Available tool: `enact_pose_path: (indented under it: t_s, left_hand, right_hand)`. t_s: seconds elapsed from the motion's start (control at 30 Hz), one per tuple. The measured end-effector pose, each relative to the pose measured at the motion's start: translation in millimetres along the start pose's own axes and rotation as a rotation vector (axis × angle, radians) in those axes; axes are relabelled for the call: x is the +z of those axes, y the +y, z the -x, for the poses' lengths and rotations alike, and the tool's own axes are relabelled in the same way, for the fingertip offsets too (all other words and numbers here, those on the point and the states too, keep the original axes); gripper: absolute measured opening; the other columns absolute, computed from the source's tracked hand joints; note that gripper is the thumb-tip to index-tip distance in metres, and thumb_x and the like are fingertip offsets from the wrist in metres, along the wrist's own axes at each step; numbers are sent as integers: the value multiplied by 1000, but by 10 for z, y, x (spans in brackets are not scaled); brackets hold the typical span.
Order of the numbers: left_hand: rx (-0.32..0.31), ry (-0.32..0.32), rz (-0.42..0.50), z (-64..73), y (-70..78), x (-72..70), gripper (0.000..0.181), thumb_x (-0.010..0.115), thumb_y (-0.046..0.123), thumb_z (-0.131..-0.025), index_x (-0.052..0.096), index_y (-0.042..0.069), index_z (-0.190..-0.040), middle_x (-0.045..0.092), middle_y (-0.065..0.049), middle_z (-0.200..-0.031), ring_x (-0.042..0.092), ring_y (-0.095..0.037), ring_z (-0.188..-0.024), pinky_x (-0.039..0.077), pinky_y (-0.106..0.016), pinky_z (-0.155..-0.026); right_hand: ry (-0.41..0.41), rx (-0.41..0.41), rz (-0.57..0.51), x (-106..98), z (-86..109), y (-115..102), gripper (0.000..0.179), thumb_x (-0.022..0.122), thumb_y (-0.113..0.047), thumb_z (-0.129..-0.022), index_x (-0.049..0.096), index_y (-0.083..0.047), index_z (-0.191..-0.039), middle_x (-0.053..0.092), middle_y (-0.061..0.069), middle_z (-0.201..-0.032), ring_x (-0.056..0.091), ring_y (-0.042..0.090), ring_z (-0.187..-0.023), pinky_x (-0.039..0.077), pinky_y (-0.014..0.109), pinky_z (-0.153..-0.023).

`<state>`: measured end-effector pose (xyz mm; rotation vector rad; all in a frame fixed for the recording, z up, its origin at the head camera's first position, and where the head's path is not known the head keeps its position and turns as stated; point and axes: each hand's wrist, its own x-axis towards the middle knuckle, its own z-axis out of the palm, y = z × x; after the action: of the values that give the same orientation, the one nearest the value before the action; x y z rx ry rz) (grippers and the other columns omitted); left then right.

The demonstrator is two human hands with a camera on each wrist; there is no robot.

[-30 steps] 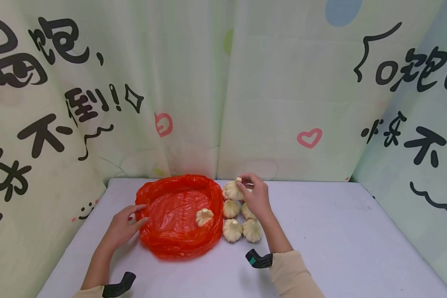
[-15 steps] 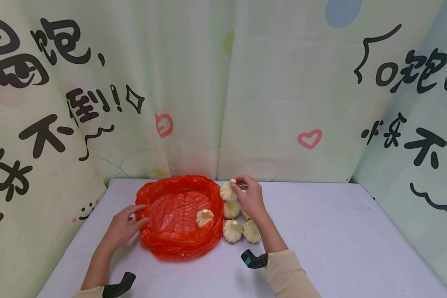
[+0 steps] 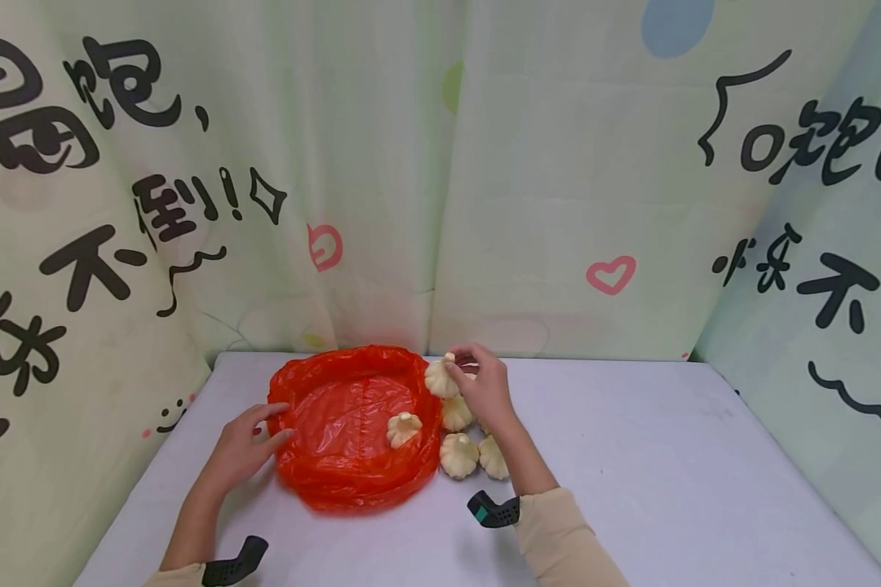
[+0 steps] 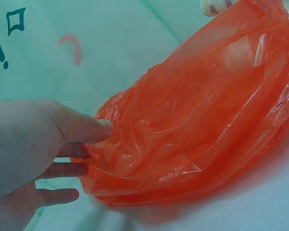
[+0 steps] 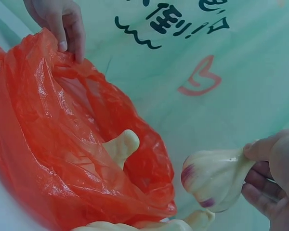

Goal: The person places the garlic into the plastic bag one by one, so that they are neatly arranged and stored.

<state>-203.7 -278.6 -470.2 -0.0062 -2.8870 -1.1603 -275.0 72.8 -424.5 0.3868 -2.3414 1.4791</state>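
A red plastic bag (image 3: 323,408) lies with its mouth wide, one garlic bulb (image 3: 404,428) inside it. At its left rim is my left hand (image 3: 238,448), holding the edge with thumb and fingers; where the fingertips meet the film is partly hidden. My right hand (image 3: 484,381) pinches another garlic bulb (image 5: 216,175) by its stem. That bulb has purple patches and hangs just beyond the bag's right rim, above other bulbs. Several garlic bulbs (image 3: 458,455) sit on the table right of the bag, some partly covered by the right hand and forearm.
The white table (image 3: 668,473) extends to the right of the bulbs. A printed curtain (image 3: 529,204) hangs behind the table and along both sides. Black wrist devices (image 3: 493,509) are strapped to both forearms.
My right hand has moved left toward the bag's rim, carrying the garlic bulb. My left hand and the bag have stayed in place.
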Motion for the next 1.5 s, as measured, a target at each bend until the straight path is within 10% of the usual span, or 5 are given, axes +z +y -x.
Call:
enact_pose_path:
  t_s: [1.5]
  left_hand:
    - [25,5,-7,0,15,-13,51,65,23,-91,50,8,-137,49,-22,-139,48,-41,-124,54,-51,-92]
  right_hand:
    - [-87,69,31,304,-40,-65,18,69,-12,-88,66,-6,-105,67,10,-102,66,23,-96,58,34,-87]
